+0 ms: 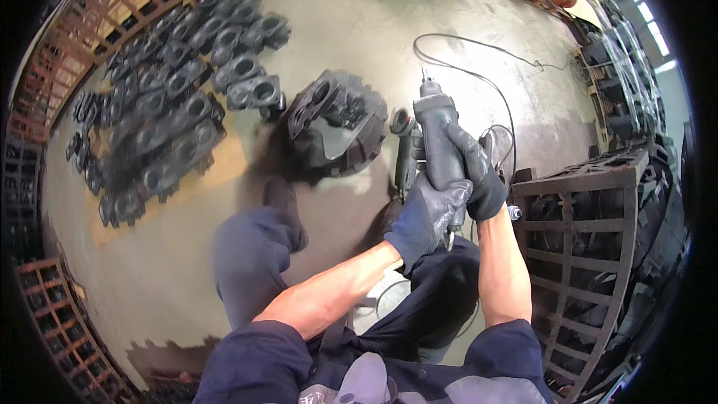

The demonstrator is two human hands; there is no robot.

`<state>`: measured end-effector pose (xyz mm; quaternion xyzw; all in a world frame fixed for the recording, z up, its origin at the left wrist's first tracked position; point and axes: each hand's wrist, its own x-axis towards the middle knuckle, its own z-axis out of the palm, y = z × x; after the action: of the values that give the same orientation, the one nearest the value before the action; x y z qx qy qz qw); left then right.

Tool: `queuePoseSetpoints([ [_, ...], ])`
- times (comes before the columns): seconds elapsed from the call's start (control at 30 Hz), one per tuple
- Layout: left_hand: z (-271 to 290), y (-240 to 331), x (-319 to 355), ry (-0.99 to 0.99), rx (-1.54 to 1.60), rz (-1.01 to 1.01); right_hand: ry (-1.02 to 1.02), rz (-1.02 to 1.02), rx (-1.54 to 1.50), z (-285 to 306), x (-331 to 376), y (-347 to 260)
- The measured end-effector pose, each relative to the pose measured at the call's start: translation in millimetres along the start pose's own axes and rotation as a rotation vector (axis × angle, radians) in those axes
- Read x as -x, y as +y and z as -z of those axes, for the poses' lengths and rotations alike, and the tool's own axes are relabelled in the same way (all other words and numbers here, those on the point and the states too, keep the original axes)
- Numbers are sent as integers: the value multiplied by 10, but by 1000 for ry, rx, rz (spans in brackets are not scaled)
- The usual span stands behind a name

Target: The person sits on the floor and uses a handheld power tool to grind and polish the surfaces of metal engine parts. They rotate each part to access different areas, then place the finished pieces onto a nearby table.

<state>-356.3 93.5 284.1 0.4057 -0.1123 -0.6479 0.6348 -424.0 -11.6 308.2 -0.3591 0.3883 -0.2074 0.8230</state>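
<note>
Both my hands wear dark gloves and hold a black straight die grinder, its narrow metal tip pointing away from me. My left hand is closed around the lower part of its body. Higher up, on the right side, my right hand grips the same tool. A second dark, tool-like object stands just left of the grinder, partly hidden; its kind is unclear. Left of that, a dark metal casting rests on a round, ridged black base, apart from the grinder.
Rows of dark castings lie on the floor at left, partly on a tan sheet. A black cord loops over the floor. Rusty metal crates stand at right, with more cages along the left. My legs flank the work spot.
</note>
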Motion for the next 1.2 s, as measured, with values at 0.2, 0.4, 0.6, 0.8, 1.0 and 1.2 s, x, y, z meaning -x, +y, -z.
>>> queuePoseSetpoints([
  [0.2,480,-534,60,93,93,97,-50,-211,82,76,-294,448],
  [0.4,636,-647,5,97,267,75,-43,-366,38,148,-624,628],
  [0.6,617,-598,-101,169,289,43,-67,-384,-7,226,-809,651],
  [0.8,635,-503,-181,216,371,93,-83,-393,53,189,-953,661],
  [1.0,634,-465,-311,261,323,68,-97,-281,258,181,-1050,665],
  [1.2,604,-414,-356,277,310,97,-52,-348,108,298,-1125,651],
])
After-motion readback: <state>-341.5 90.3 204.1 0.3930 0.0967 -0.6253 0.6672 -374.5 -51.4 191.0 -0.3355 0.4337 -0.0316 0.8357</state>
